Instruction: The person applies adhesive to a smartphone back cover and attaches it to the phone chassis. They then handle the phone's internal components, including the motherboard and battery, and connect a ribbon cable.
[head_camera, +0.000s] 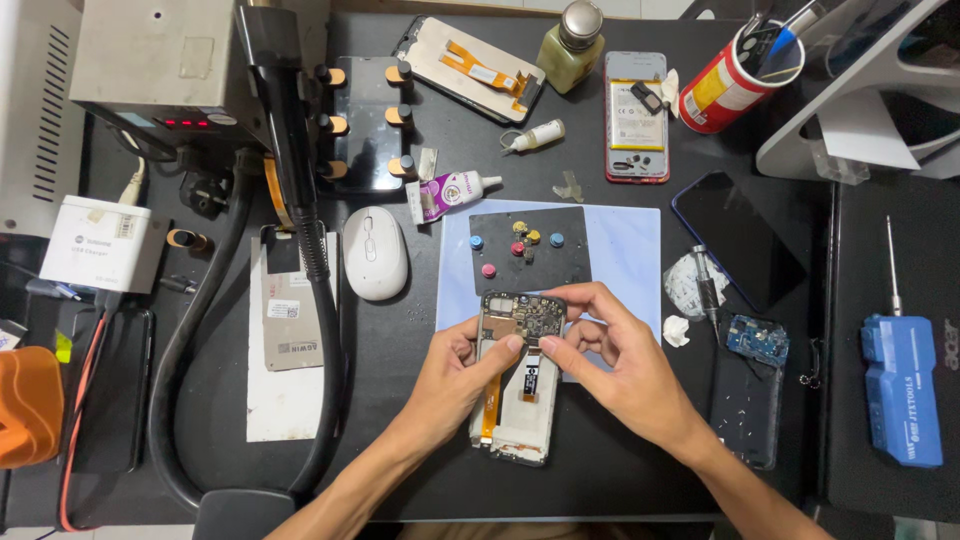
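An opened smartphone (518, 375), back cover off and circuit board bare, lies on the counter (400, 470) gripped between both hands, left hand (462, 372) and right hand (612, 358) pinching its edges—light, rigid, likely fragile, best held by the frame.

A black worktable (400, 480) fills the scene under even light, a white machine housing (35, 110) standing at its far left.

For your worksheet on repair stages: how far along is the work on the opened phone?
Done: the opened phone has its back off, boards bare. In hand: left hand steadies it; right hand works at its upper board. Left: loose parts wait on the dark mat; another phone lies open.
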